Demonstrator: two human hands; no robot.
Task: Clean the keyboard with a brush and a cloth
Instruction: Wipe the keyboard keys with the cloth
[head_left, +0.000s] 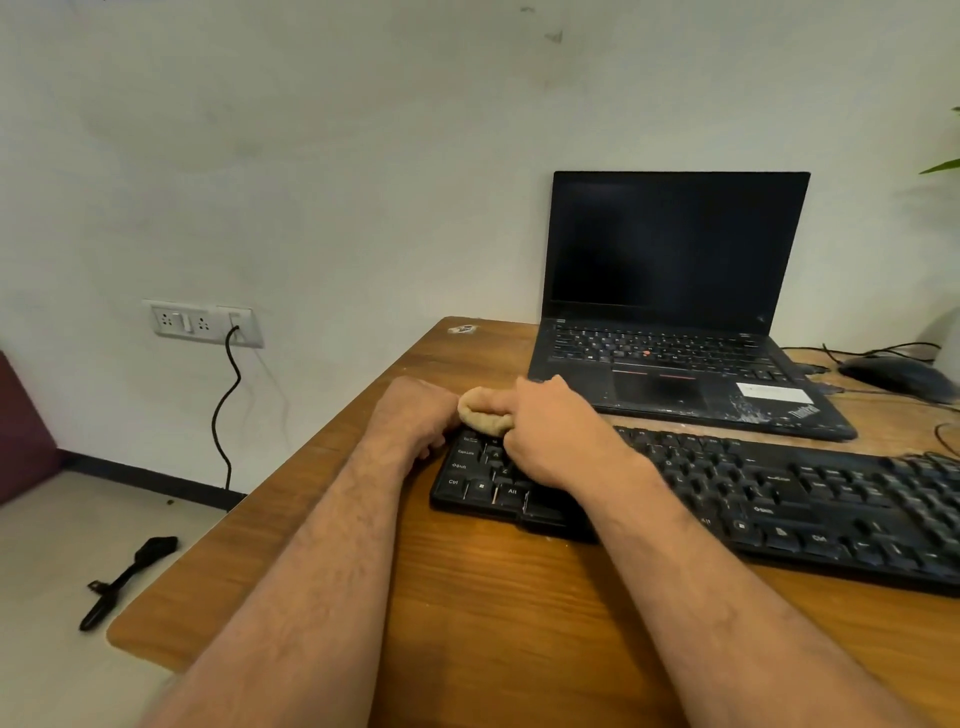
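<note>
White legends are showing on the black keyboard (727, 499) lying on the desk: "Ctrl", "Alt", "Shift" and "Caps Lock" are reading clearly at its left end, and another "Ctrl" is showing lower down toward its right. Many other key legends are blurring beyond reading. The open black laptop (675, 312) behind it is carrying the brand "ThinkPad" at the palm rest's right corner. A white sticker (774, 392) beside that logo is bearing print too small to read.
</note>
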